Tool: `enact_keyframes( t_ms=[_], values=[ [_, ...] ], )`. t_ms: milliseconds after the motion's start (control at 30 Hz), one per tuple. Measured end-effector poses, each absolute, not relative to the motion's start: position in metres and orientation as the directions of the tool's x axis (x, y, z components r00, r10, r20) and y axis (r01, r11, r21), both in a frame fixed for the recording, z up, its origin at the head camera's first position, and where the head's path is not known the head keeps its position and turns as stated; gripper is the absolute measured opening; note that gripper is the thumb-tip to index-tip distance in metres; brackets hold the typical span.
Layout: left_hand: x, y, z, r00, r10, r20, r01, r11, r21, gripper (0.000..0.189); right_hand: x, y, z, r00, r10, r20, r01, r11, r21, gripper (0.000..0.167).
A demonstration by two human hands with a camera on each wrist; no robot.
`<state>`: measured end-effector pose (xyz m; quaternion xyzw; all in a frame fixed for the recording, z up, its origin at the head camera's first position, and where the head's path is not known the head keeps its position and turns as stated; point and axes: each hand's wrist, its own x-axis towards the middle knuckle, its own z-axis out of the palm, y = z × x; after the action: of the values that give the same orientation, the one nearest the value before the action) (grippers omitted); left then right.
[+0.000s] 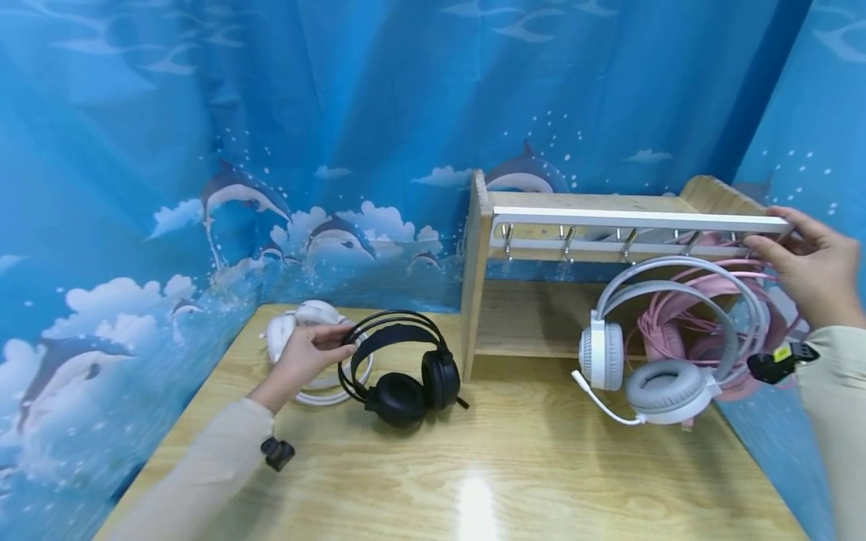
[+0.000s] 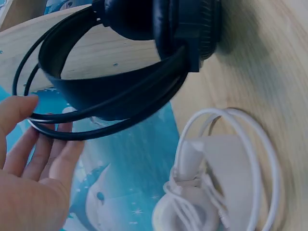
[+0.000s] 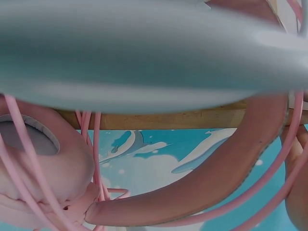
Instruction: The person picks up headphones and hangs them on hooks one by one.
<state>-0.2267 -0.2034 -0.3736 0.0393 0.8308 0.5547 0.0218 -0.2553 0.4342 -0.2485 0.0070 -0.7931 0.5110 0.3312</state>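
Observation:
My left hand (image 1: 304, 364) pinches the headband of a black headset (image 1: 399, 400) between thumb and fingers, with its ear cups hanging low over the table. In the left wrist view, the thumb lies above the thin outer bands (image 2: 91, 113) and the fingers below. At the right, my right hand (image 1: 822, 263) grips the end of the wooden rack's metal rail (image 1: 629, 219). Below that hand, a white headset with grey pads (image 1: 666, 387) hangs at the rack's front, microphone pointing left. A pink headset (image 3: 192, 199) with looped cables sits behind it, partly hidden.
A white headset (image 2: 192, 202) with a bundled cable lies on the wooden table (image 1: 541, 466), behind my left hand. Several metal hooks (image 1: 569, 242) line the rack's (image 1: 477, 270) front rail. A blue dolphin-print curtain (image 1: 379, 135) encloses the back and sides.

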Motion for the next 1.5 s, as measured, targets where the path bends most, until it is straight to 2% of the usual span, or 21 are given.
enact_keyframes(
  t_ms=[233,567,700,1067,1500],
  values=[
    [-0.225,-0.206,-0.386,-0.995,0.1,-0.004,0.034,0.375,0.926,0.059,-0.255,0.434,-0.25,-0.786,0.329,0.524,-0.34,0.478,-0.81,0.044],
    [-0.224,-0.206,-0.394,-0.994,0.107,0.006,0.043,0.341,0.939,0.051,-0.256,0.435,-0.25,-0.775,0.334,0.536,-0.352,0.477,-0.806,0.044],
    [-0.225,-0.202,-0.392,-0.992,0.121,0.018,0.058,0.334,0.941,0.055,-0.255,0.437,-0.251,-0.774,0.336,0.537,-0.349,0.481,-0.804,0.044],
    [-0.23,-0.185,-0.372,-0.991,0.123,-0.043,0.002,0.346,0.938,0.053,-0.255,0.436,-0.248,-0.787,0.344,0.513,-0.303,0.508,-0.806,0.044],
    [-0.236,-0.147,-0.333,-0.974,0.222,-0.041,0.044,0.366,0.929,0.045,-0.255,0.436,-0.248,-0.784,0.347,0.514,-0.311,0.497,-0.81,0.045]
  ],
)
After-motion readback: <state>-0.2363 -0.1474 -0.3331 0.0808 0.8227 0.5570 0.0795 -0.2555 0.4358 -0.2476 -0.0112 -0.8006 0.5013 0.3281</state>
